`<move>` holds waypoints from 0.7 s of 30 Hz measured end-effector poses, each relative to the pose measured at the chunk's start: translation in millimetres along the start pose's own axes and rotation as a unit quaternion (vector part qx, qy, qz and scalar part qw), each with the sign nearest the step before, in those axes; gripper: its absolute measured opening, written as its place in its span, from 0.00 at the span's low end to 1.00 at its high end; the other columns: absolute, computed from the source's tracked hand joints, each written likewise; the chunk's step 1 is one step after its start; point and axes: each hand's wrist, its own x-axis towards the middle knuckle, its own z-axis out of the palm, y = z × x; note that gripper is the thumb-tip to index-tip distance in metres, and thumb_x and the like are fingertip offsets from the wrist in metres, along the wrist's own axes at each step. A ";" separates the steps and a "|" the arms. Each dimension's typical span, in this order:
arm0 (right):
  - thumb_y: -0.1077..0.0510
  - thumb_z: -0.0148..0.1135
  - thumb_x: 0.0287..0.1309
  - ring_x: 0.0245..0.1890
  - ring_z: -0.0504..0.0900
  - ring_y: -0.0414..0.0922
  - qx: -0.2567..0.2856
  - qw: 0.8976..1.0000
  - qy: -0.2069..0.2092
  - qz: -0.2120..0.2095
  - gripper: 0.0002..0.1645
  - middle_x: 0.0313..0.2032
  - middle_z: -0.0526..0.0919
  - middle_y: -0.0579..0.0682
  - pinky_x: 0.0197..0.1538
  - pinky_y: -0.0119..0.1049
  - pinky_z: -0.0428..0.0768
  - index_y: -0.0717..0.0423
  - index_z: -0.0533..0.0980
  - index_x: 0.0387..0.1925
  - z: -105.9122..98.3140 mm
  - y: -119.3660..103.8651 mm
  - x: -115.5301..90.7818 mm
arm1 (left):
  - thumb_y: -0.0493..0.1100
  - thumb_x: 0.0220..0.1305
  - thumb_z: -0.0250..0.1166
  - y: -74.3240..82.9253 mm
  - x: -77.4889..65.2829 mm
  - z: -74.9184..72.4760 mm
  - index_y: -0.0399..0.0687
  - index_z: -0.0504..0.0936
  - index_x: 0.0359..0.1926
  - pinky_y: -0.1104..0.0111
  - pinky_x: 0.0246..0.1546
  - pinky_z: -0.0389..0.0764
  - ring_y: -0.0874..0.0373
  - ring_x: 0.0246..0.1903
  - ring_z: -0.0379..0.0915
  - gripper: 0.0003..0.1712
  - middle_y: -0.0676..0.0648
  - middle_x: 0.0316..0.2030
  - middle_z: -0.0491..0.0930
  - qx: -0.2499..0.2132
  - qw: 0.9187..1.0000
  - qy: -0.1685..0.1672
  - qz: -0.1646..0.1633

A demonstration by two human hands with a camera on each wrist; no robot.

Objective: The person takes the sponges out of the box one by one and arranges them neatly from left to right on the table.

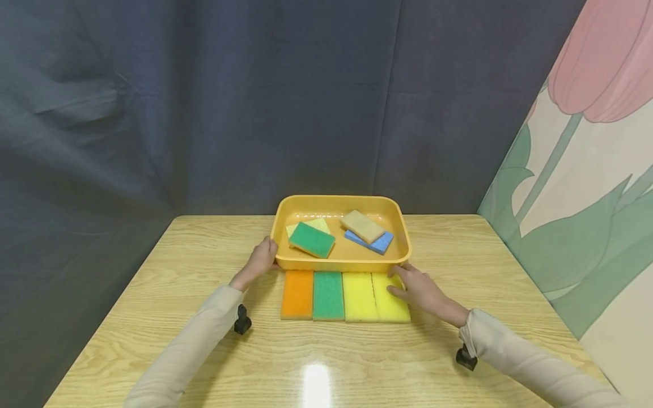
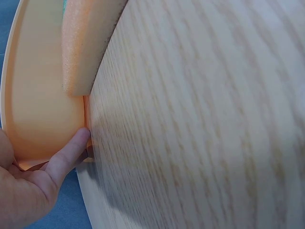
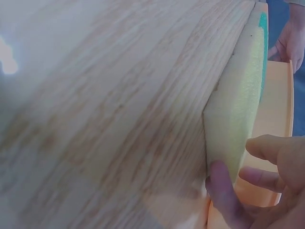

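Left hand [image 1: 261,258] grips near-left corner of orange tray [image 1: 403,238], fingers curled round rim, likely steadying it. Right hand [image 1: 415,288] lies fingers loosely extended on yellow sponge [image 1: 391,303], gripping nothing, touching tray's near-right corner. Four sponges in row between hands on table [image 1: 178,272], snug against tray. More sponges inside tray, beyond hands.

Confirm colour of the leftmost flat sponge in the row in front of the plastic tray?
Orange, the leftmost flat sponge; clearest in the head view.
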 end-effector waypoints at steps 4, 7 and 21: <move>0.58 0.69 0.59 0.18 0.67 0.40 -0.025 1.000 0.002 -0.002 0.14 0.42 0.76 0.63 0.17 0.29 0.65 0.58 0.77 0.45 -0.4 -0.1 -1.6 | 0.41 0.80 0.32 0.9 -0.5 -0.8 0.21 0.59 0.63 0.61 0.34 0.88 0.38 0.43 0.78 0.26 0.24 0.48 0.72 0.000 1.000 -0.001 0.001; 0.58 0.69 0.60 0.18 0.68 0.41 -0.033 0.999 -0.002 -0.003 0.14 0.37 0.76 0.62 0.16 0.29 0.66 0.57 0.76 0.45 -0.8 -0.2 -2.4 | 0.41 0.80 0.33 1.2 -0.8 -1.2 0.21 0.59 0.63 0.61 0.35 0.87 0.39 0.43 0.78 0.26 0.25 0.48 0.72 0.001 1.000 -0.001 -0.002; 0.60 0.68 0.61 0.19 0.67 0.40 -0.036 0.999 0.023 -0.021 0.13 0.35 0.73 0.59 0.15 0.27 0.65 0.59 0.79 0.47 -1.9 2.3 -6.9 | 0.40 0.79 0.34 1.3 0.4 -0.3 0.20 0.62 0.60 0.62 0.34 0.88 0.38 0.41 0.79 0.24 0.26 0.45 0.72 0.000 1.000 0.004 -0.004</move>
